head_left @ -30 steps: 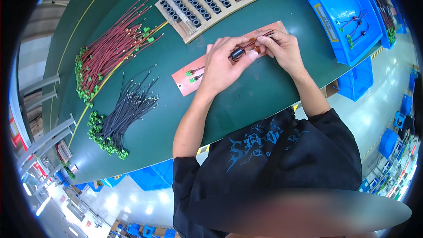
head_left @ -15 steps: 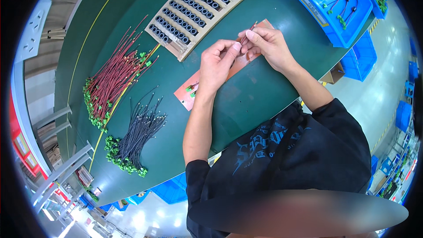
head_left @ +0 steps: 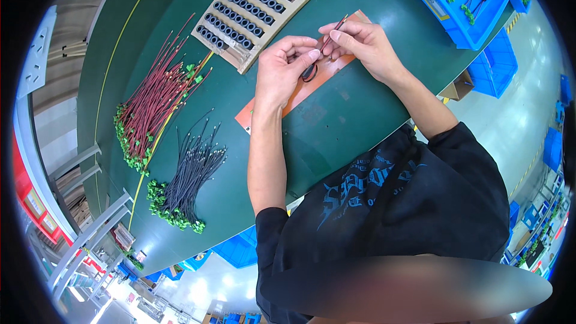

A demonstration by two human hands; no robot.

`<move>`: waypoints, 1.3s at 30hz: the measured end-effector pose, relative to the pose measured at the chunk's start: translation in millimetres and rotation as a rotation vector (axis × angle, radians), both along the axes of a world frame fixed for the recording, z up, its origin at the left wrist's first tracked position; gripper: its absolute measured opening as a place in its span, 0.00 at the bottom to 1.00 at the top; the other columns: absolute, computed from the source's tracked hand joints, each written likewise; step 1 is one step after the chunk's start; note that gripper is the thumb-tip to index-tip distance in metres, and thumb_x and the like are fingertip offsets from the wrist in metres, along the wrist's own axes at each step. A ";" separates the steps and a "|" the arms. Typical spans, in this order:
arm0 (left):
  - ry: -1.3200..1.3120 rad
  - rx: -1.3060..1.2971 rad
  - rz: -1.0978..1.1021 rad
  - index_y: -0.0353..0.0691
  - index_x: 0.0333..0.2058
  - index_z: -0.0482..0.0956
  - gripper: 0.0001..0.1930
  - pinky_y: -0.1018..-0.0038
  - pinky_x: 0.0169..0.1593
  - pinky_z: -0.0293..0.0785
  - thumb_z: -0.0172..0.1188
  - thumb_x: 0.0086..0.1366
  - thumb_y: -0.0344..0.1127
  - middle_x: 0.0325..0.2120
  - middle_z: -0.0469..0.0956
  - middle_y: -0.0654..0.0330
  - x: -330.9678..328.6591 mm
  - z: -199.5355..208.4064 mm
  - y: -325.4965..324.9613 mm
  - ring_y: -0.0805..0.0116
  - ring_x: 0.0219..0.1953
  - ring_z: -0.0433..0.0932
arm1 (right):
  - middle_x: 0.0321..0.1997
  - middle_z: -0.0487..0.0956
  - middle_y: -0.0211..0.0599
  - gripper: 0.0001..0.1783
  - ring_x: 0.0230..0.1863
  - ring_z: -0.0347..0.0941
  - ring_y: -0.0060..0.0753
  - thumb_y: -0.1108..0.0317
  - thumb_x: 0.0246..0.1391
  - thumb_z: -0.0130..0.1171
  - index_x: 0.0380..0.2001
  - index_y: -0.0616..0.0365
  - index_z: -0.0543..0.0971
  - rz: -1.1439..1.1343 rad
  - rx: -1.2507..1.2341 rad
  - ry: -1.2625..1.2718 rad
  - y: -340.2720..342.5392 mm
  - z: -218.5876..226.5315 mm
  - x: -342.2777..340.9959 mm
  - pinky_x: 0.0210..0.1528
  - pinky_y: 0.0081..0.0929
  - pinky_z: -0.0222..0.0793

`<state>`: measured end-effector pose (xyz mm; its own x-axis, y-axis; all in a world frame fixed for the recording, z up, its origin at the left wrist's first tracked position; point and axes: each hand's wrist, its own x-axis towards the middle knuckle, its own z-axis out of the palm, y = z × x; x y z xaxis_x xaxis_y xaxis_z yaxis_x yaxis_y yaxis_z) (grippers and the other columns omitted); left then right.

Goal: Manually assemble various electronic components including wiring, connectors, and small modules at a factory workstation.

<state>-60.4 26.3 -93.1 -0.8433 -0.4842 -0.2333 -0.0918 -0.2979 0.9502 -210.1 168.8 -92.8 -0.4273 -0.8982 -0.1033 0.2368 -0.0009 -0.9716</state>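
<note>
Above the orange board [head_left: 309, 92], my two hands work close together. My right hand [head_left: 369, 51] pinches thin red and black wires [head_left: 335, 31], whose ends stick up past the fingertips. My left hand [head_left: 283, 71] is closed, thumb against fingers, on the lower part of the same wires. A black loop [head_left: 309, 73] hangs just under its thumb; I cannot tell whether it is bent wire or a ring. Fingers hide the stretch of wire between the hands.
On the green table [head_left: 336, 138] lie a bundle of red wires [head_left: 150, 96] and a bundle of black wires [head_left: 191, 174], both with green connectors. A wooden rack [head_left: 241, 60] holds rows of black rings [head_left: 243, 21]. A blue bin [head_left: 444, 0] stands at the far right.
Both hands have moved slightly up and left in the picture. The wire ends now show longer above my right fingers, and a black loop has come into sight below my left thumb.
</note>
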 end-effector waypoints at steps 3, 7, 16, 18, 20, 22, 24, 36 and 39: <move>-0.004 0.005 0.013 0.30 0.42 0.81 0.10 0.80 0.39 0.78 0.66 0.61 0.20 0.33 0.84 0.57 -1.0 1.3 -0.3 0.75 0.35 0.82 | 0.41 0.83 0.38 0.16 0.40 0.79 0.24 0.68 0.69 0.52 0.53 0.67 0.79 0.006 0.014 0.000 0.4 -3.3 -1.2 0.47 0.22 0.77; -0.022 -0.032 0.012 0.29 0.43 0.80 0.13 0.79 0.38 0.80 0.68 0.59 0.20 0.33 0.84 0.56 0.3 -0.4 -1.3 0.73 0.35 0.82 | 0.40 0.83 0.37 0.16 0.40 0.79 0.23 0.69 0.68 0.53 0.53 0.66 0.79 0.000 0.035 0.000 0.1 -0.8 -0.7 0.46 0.22 0.77; -0.066 -0.123 0.074 0.31 0.38 0.85 0.06 0.82 0.28 0.68 0.67 0.63 0.25 0.28 0.79 0.64 -0.5 3.2 7.8 0.81 0.25 0.72 | 0.39 0.83 0.35 0.16 0.38 0.78 0.21 0.69 0.69 0.53 0.53 0.66 0.79 0.006 0.045 0.002 2.0 -5.0 -2.3 0.46 0.21 0.77; -0.066 -0.104 0.086 0.30 0.37 0.85 0.06 0.81 0.26 0.64 0.67 0.64 0.27 0.27 0.77 0.66 -1.4 5.7 11.8 0.82 0.24 0.69 | 0.37 0.82 0.34 0.16 0.37 0.78 0.20 0.68 0.69 0.52 0.52 0.67 0.79 0.024 0.060 -0.007 2.6 -0.1 -1.9 0.44 0.20 0.77; -0.064 -0.124 0.086 0.31 0.38 0.86 0.06 0.82 0.27 0.63 0.67 0.64 0.28 0.27 0.77 0.66 -2.0 4.6 14.4 0.82 0.25 0.69 | 0.36 0.82 0.33 0.16 0.37 0.78 0.20 0.67 0.70 0.52 0.51 0.67 0.79 0.005 0.065 0.011 3.2 3.7 -2.1 0.43 0.19 0.76; -0.064 -0.144 0.085 0.32 0.38 0.86 0.07 0.82 0.29 0.63 0.67 0.65 0.29 0.27 0.77 0.67 -2.9 3.6 16.7 0.82 0.26 0.69 | 0.35 0.81 0.32 0.17 0.36 0.77 0.19 0.66 0.70 0.51 0.50 0.68 0.80 -0.015 0.070 0.028 3.4 3.6 -2.3 0.41 0.18 0.76; -0.019 -0.186 0.125 0.32 0.37 0.86 0.06 0.82 0.27 0.62 0.67 0.65 0.29 0.26 0.76 0.67 -4.2 2.7 18.5 0.82 0.24 0.68 | 0.34 0.80 0.31 0.17 0.35 0.76 0.19 0.64 0.70 0.51 0.48 0.68 0.81 -0.048 -0.010 0.091 2.4 0.4 -4.0 0.39 0.18 0.76; 0.026 -0.286 0.170 0.33 0.37 0.86 0.06 0.82 0.27 0.62 0.68 0.64 0.30 0.27 0.77 0.67 -6.6 -2.6 23.6 0.82 0.23 0.68 | 0.29 0.80 0.32 0.19 0.43 0.79 0.24 0.63 0.70 0.53 0.29 0.66 0.82 -0.032 -0.025 0.209 1.7 1.0 -7.4 0.38 0.20 0.75; -0.010 -0.268 0.174 0.31 0.35 0.85 0.05 0.82 0.25 0.62 0.67 0.64 0.27 0.26 0.75 0.68 -7.3 -2.4 24.9 0.84 0.23 0.67 | 0.29 0.80 0.33 0.19 0.40 0.79 0.23 0.63 0.70 0.53 0.30 0.66 0.82 -0.026 -0.088 0.281 0.9 -7.7 -9.9 0.39 0.21 0.76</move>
<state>-67.7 51.2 -95.4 -0.7406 -0.6664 -0.0855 -0.0709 -0.0491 0.9963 -220.0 169.7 -100.5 -0.4508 -0.8870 0.0999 -0.0429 -0.0902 -0.9950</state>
